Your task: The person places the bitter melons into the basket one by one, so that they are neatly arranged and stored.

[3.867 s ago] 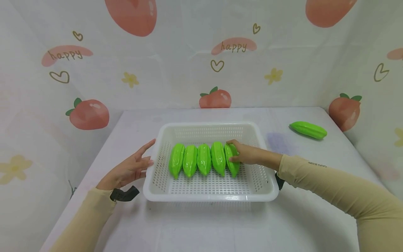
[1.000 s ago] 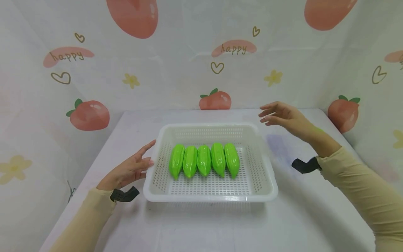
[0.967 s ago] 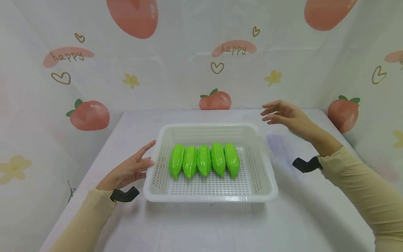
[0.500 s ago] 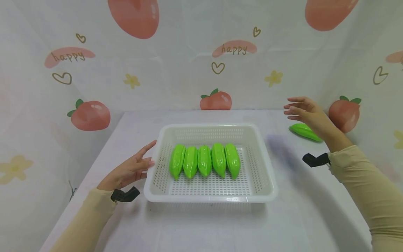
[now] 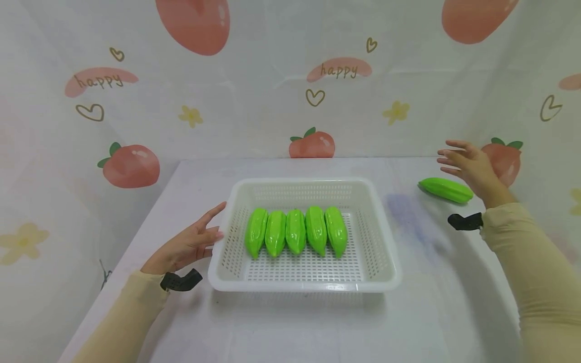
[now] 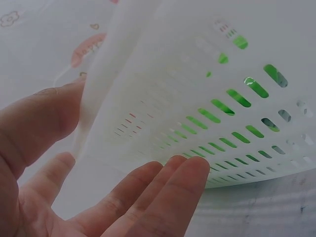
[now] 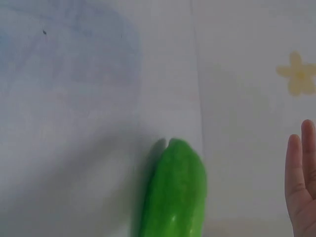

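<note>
A white perforated plastic basket stands mid-table. Inside it several glossy green, ridged, starfruit-like fruits lie side by side in a row. At the basket's left side my left hand touches the rim with its fingers spread; in the left wrist view the fingers reach along the outside wall below the rim. One more green ridged fruit lies on the table at the far right. My right hand hovers just right of and above it, fingers loosely extended and holding nothing. The right wrist view shows that fruit's rounded end apart from the fingers.
A white cloth covers the table, with a bluish stain right of the basket. Behind and at both sides hangs a white curtain printed with fruit and hearts. A thin dark cord shows at the left edge.
My right hand has let go of the rightmost fruit in the basket, lifted out and moved right to above the lone fruit. My left hand and the basket stay in place.
</note>
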Motion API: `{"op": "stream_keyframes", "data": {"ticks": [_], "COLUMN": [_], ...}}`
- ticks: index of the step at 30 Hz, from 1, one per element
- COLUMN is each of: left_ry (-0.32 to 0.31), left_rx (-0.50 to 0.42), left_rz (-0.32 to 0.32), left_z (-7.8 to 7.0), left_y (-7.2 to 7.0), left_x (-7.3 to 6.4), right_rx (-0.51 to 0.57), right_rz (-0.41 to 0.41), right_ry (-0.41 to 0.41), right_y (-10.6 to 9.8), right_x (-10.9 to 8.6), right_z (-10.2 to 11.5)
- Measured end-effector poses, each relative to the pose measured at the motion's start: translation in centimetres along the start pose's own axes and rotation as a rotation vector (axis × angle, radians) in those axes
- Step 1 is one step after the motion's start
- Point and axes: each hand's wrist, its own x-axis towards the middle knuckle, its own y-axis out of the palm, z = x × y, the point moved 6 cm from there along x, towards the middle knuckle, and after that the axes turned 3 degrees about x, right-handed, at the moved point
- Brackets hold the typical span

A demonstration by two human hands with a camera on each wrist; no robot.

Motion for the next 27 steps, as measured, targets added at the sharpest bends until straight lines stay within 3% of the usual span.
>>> {"op": "stream_keyframes", "data": {"ticks": [5, 9, 12, 17, 19, 22, 27], "left_ry": [0.003, 0.001, -0.001, -0.005, -0.003, 0.000, 0.005], "left_rx": [0.009, 0.000, -0.002, 0.004, 0.007, 0.012, 0.029], "left_rz": [-0.007, -0.007, -0.006, -0.014, -0.015, -0.017, -0.019], "left_z": [0.0, 0.0, 0.0, 0.0, 0.0, 0.0, 0.0], "left_y": [0.0, 0.0, 0.1, 0.1, 0.1, 0.0, -0.1], "left_x": [0.0, 0.0, 0.0, 0.0, -0.1, -0.1, -0.1], "right_rx": [0.021, -0.048, -0.173, -0.538, -0.633, -0.674, -0.677], "right_rz": [-0.080, -0.141, -0.183, -0.236, -0.239, -0.234, -0.193], "right_ry": [-0.004, -0.004, 0.032, 0.162, 0.212, 0.259, 0.265], "right_y": [-1.7, -3.1, -4.3, -6.1, -6.5, -7.0, -7.2], "right_x": [0.0, -0.5, -1.1, -2.0, -2.3, -2.6, -3.0], "right_z": [-0.6, -1.3, -2.1, -3.5, -4.1, -4.9, -6.1]}}
